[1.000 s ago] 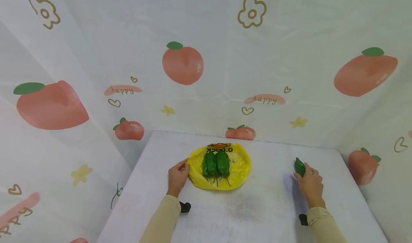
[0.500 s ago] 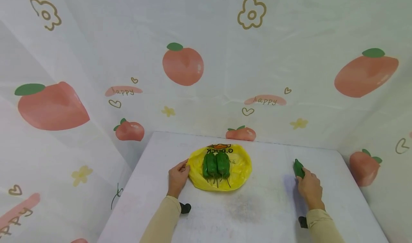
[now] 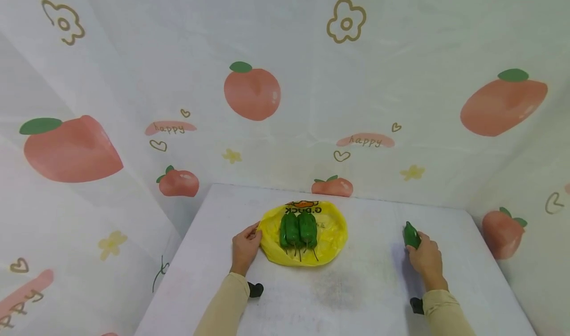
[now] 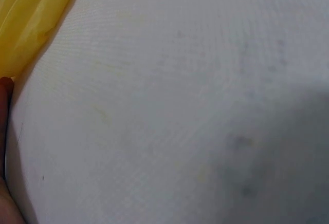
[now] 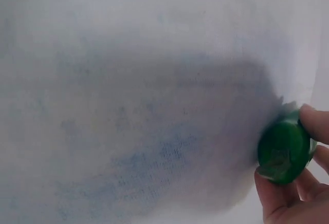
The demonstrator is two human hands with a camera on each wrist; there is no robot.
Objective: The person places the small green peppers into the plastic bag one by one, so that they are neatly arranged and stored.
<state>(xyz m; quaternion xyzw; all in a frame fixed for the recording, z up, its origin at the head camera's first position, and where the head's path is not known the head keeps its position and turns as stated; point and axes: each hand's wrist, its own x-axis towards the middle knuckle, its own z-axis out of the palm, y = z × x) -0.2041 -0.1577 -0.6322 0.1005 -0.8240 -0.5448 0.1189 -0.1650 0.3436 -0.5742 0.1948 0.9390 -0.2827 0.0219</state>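
Note:
On the left of the head view, my left hand (image 3: 246, 249) pinches the left edge of a yellow plastic bag (image 3: 334, 249), whose rolled-open mouth spreads in a round on the table. Several dark green peppers (image 3: 299, 229) lie side by side on the bag, their thin stems toward me. Over on the right, my right hand (image 3: 427, 259) grips another green pepper (image 3: 411, 234) between thumb and fingers, its pointed end facing away from me. The right wrist view catches this pepper (image 5: 284, 151) nearly end-on, with fingertips around it.
A white table (image 3: 369, 286) carries everything, with a greyish smudge in its middle. White curtains (image 3: 285, 148) printed with peaches and flowers rise behind and beside it. A dark wrist camera (image 3: 256, 290) shows at the left cuff, another (image 3: 416, 305) at the right.
My right hand has shifted slightly left with the pepper. The left hand stays at the bag's edge, and the peppers on the bag keep their places. The head view tilts up a little.

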